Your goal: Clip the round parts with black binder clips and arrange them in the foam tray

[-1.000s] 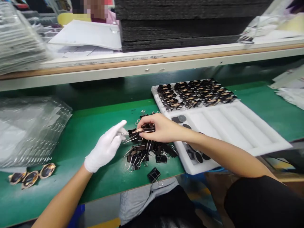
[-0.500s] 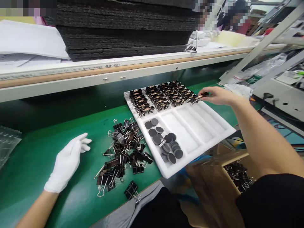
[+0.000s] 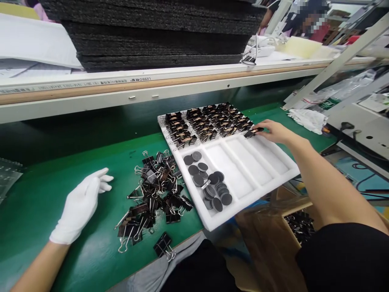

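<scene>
My bare right hand (image 3: 272,131) pinches a black binder clip (image 3: 254,132) at the right end of the clipped rows, by the edge of the white foam tray (image 3: 209,221). Rows of binder clips (image 3: 199,121) with tan pieces in them fill the tray's far part. Dark grey round discs (image 3: 223,190) lie loose in its near left compartment. My left hand (image 3: 80,200), in a white glove, hovers over or rests on the green table with fingers apart and nothing in them. Between that hand and the tray is a heap of loose binder clips (image 3: 154,198).
A single binder clip (image 3: 164,245) lies near the table's front edge. Below on the right stands a carton (image 3: 285,207) holding more clips. A shelf (image 3: 182,83) bearing a black foam stack (image 3: 164,36) runs across the back. A white cloth (image 3: 308,120) lies at right.
My right hand has lowered slightly, and the binder clip in it now sits lower, at the tray's dividing edge. My left hand is still open; the view has shifted a little.
</scene>
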Demonstrator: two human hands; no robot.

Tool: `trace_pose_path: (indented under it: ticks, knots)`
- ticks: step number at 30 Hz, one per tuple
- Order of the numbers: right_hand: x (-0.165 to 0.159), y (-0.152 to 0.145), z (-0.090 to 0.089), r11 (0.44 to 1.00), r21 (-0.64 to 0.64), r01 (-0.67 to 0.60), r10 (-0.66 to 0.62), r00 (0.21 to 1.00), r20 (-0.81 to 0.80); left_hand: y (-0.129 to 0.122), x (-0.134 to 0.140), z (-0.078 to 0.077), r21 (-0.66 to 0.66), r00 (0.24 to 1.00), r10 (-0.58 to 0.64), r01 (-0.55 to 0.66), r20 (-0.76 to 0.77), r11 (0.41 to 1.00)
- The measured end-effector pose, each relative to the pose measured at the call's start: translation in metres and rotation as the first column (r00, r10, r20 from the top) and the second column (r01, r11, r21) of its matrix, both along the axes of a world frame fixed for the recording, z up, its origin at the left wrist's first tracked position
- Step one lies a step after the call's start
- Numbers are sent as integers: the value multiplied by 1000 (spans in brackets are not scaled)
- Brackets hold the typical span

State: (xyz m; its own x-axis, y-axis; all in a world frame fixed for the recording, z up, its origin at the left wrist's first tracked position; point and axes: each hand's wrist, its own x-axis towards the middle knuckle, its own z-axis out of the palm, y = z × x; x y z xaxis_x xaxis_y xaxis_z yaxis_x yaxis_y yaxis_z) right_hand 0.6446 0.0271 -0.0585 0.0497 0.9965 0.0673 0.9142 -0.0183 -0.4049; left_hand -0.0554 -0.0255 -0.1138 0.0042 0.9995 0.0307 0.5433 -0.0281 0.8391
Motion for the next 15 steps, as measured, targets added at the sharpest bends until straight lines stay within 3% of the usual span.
trace_pose_path:
  ticks: [11, 13, 15]
  knots:
    - [-26, -14, -2, 997, 29, 65, -69, 987, 145, 1, 0, -10, 38, 994, -60, 64, -96, 997]
    - [-36, -18, 2, 996, 61, 61, -72, 980, 185, -2, 0, -5, 80, 990, -61, 71, -125, 994]
    - [-50, -26, 7, 995, 91, 33, -53, 972, 229, -11, -4, 6, 174, 966, -59, 105, -252, 979]
